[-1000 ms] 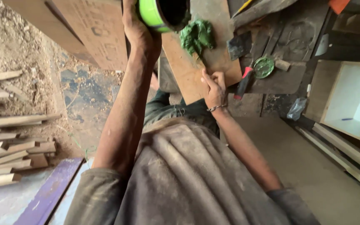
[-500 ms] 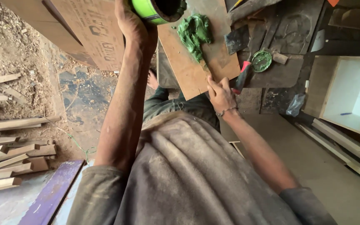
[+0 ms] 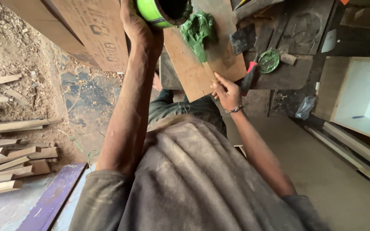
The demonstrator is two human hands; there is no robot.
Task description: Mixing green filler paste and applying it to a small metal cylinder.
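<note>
Left hand point(image 3: 138, 26) is raised far-left, fingers wrapped round a bright green can point(image 3: 161, 10); can is tipped, dark open mouth facing right and partly cut by the top edge; forearm runs near-to-far, almost straight, elbow near the torso.

Right hand point(image 3: 225, 90) sits lower, near edge of a brown board point(image 3: 193, 70); fingers pinched closed on a thin stick point(image 3: 207, 68); grip is at the stick's near end; exact finger wrap partly hidden.

Key relation: stick's long axis runs from the rt hand up and left, toward the far side; its far end lies in a blob of green paste point(image 3: 198, 30) on the board; paste lies just right of and below the can mouth, so paste is far-left of the rt hand and close beside the lt hand; lt hand is the nearer one to the paste; rt hand reaches it only via the stick.

Rt wrist is bent slightly, bracelet point(image 3: 235, 109) visible; forearm angles near-right.

Beyond, right of the board: round green lid point(image 3: 269, 61), red-handled tool point(image 3: 250, 75), dark scraper blade point(image 3: 241, 40); white open cabinet point(image 3: 356, 96) far right; wood offcuts point(image 3: 5, 145) stacked at left.
</note>
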